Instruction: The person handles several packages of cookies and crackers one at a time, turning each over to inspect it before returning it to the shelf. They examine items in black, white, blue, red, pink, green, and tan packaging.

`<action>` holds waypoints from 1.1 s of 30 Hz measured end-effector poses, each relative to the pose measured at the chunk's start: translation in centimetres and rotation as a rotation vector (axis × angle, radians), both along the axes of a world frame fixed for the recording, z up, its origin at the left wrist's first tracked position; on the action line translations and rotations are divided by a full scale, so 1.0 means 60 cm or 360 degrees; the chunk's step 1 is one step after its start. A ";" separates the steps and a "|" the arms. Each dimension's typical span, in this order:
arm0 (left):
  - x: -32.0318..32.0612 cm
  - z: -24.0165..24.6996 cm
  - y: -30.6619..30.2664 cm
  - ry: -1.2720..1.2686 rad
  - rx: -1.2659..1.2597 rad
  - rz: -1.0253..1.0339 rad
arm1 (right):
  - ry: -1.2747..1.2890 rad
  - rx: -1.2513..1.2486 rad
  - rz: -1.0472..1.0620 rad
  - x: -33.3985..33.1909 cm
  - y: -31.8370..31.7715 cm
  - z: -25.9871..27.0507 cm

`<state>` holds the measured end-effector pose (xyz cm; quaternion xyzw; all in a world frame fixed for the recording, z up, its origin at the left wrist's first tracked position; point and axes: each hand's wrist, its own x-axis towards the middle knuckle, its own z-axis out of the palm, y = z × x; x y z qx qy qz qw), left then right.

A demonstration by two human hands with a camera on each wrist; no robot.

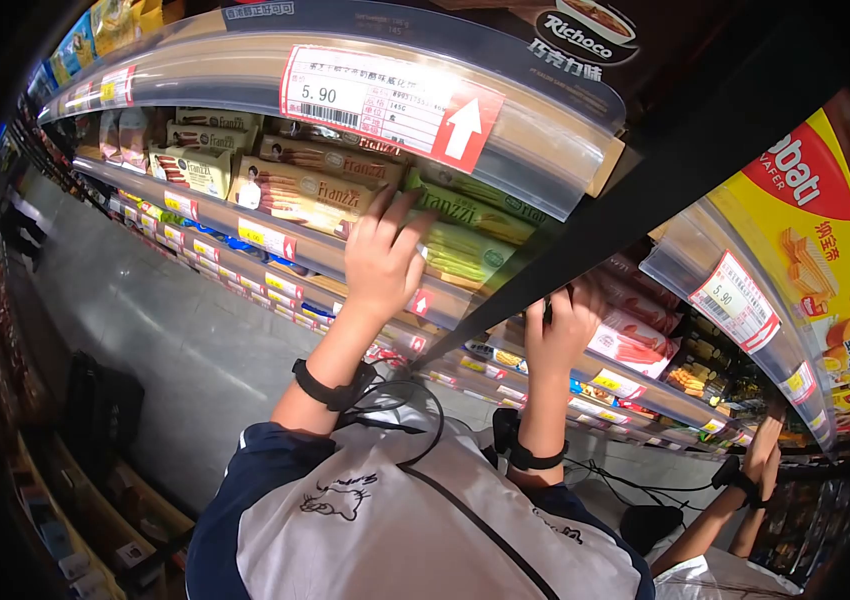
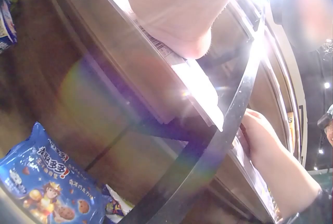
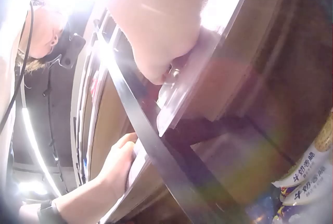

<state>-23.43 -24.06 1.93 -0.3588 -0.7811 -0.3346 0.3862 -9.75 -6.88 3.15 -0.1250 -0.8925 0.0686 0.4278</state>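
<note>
Green Franzzi boxes (image 1: pixel 470 235) lie stacked flat on a shelf just above centre frame, right of the brown Franzzi boxes (image 1: pixel 295 190) and left of the black upright (image 1: pixel 585 240) that cuts diagonally across the view. L hand (image 1: pixel 380 255) reaches up to them. Its grip is wide, w/ fingers spread and fairly straight, tips touching the left end of the green stack and nothing clasped. In the left wrist view only the heel of that hand shows, top centre, above the shelf's front strip.

R hand (image 1: pixel 565 325) sits just right of the upright, centre-right. Its grip is narrow, fingers curled over the shelf rail (image 1: pixel 665 395). The right wrist view shows it against the clear front strip, but glare hides the fingertips.

Both wrists wear black straps. A 5.90 price tag (image 1: pixel 390 100) w/ white arrow hangs on the shelf above, top centre. A yellow wafer box (image 1: pixel 815 230) is at far right and a blue cookie bag (image 2: pixel 41 187) lower left in the left wrist view. Another person's hands (image 1: pixel 760 450) reach up at lower right.
</note>
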 end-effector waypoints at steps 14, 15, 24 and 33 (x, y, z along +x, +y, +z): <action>0.002 0.002 0.002 0.0028 0.0055 -0.0026 | 0.0157 0.0117 0.0041 0.001 0.002 -0.007; 0.002 0.002 0.002 0.0031 0.0060 -0.0029 | 0.0156 0.0116 0.0037 0.001 0.001 -0.007; 0.004 0.004 -0.003 0.0018 0.0045 -0.0046 | 0.0155 0.0109 0.0084 0.003 0.005 -0.009; -0.002 -0.001 -0.005 0.0037 0.0012 -0.0040 | 0.0128 0.0154 0.0026 0.003 0.003 -0.012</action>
